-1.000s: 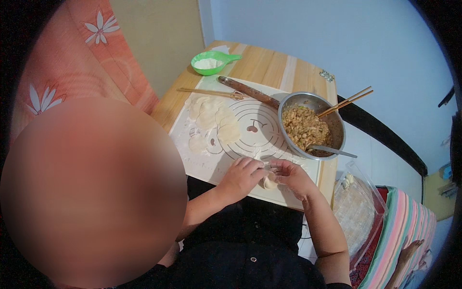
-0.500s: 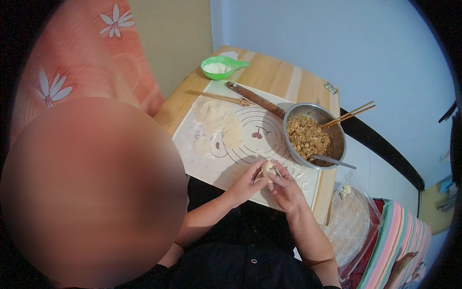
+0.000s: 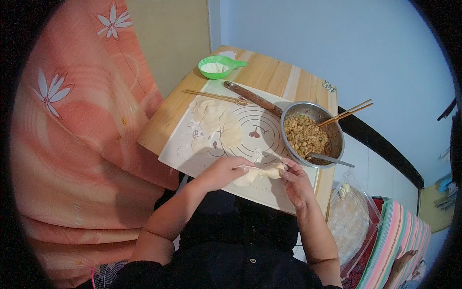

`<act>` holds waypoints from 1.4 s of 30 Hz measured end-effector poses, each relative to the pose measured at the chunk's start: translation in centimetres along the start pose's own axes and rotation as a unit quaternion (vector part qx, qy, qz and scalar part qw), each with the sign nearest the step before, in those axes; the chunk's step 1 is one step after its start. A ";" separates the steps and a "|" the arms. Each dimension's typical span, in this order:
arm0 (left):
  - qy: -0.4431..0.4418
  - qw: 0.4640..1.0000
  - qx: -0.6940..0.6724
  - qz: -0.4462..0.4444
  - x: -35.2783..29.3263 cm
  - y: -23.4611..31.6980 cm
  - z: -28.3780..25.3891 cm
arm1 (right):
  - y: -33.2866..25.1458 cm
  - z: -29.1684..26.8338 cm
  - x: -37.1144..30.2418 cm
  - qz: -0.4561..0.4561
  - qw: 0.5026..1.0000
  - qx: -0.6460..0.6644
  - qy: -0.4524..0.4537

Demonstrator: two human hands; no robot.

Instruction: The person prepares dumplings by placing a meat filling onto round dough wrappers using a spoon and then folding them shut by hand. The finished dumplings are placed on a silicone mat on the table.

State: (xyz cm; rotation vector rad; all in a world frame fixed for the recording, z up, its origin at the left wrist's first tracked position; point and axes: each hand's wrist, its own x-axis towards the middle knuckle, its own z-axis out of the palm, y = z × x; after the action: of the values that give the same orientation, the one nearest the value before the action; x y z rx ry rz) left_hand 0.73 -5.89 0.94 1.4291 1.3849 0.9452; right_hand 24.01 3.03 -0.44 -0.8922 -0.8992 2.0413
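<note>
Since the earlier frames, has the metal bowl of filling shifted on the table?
No. The metal bowl sits at the right edge of the white pastry mat, beside the rolling pin's end, as before; only the camera view changed.

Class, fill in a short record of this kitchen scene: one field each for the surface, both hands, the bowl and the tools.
surface: white pastry mat on a wooden table
left hand: pinching a dough wrapper
right hand: pinching the same wrapper's other end
bowl: metal bowl of minced filling, spoon inside, chopsticks on its rim
tools: rolling pin, green scoop of flour
spare wrappers: piled on the mat
</note>
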 end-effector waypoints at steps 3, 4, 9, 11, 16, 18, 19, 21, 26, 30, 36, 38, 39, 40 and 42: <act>0.036 0.997 -0.057 0.023 0.2 -0.5 -1.6 | 0.4 0.5 0.3 0.015 1.000 0.009 0.004; 0.053 0.996 -0.067 0.019 0.1 -0.8 -2.1 | 0.5 0.7 0.7 0.014 1.000 0.006 0.011; 0.104 0.983 -0.147 -0.031 -0.3 -2.2 -2.7 | 1.2 0.8 1.6 0.011 0.999 -0.025 0.028; 0.077 0.987 -0.141 -0.022 0.0 -2.8 -1.8 | 1.3 1.4 1.7 0.013 0.999 0.020 0.029; 0.043 0.906 -0.408 -0.107 0.7 -2.2 -0.7 | 1.3 3.5 0.2 -0.084 0.956 -0.280 -0.029; 0.034 0.867 -0.488 -0.099 0.9 -2.0 -0.6 | 2.6 2.9 0.6 -0.285 0.786 -0.546 -0.056; 0.022 0.860 -0.500 -0.096 1.1 -1.9 -0.6 | 3.1 3.0 0.8 -0.249 0.814 -0.520 -0.076; 0.001 0.847 -0.524 -0.091 1.1 -2.1 -0.6 | 3.4 4.1 0.8 -0.255 0.820 -0.509 -0.064; -0.016 0.832 -0.550 -0.070 1.2 -2.6 -0.4 | 3.5 5.1 2.2 -0.234 0.841 -0.480 -0.089; -0.007 0.827 -0.559 -0.055 1.1 -2.6 -0.3 | 3.4 5.2 2.2 -0.197 0.864 -0.453 -0.098; -0.006 0.883 -0.454 -0.119 0.4 -2.3 0.2 | 2.6 5.4 1.8 -0.272 0.795 -0.538 -0.069; 0.002 0.911 -0.394 -0.119 0.3 -2.5 0.5 | 2.5 5.6 1.8 -0.283 0.774 -0.563 -0.064; 0.006 0.924 -0.363 -0.120 0.3 -2.6 0.6 | 2.4 5.6 1.9 -0.286 0.767 -0.570 -0.065; 0.014 0.934 -0.338 -0.118 0.3 -2.8 0.7 | 2.4 5.6 2.0 -0.289 0.761 -0.578 -0.065; 0.030 0.951 -0.285 -0.113 0.2 -3.2 0.9 | 2.5 5.5 2.2 -0.288 0.766 -0.571 -0.065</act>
State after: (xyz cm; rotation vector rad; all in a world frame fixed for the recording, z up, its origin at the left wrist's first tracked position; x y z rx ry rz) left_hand 0.64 -5.92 -2.38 0.7953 1.1566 1.1261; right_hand 17.69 1.90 -0.28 -0.8553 -2.2553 0.8720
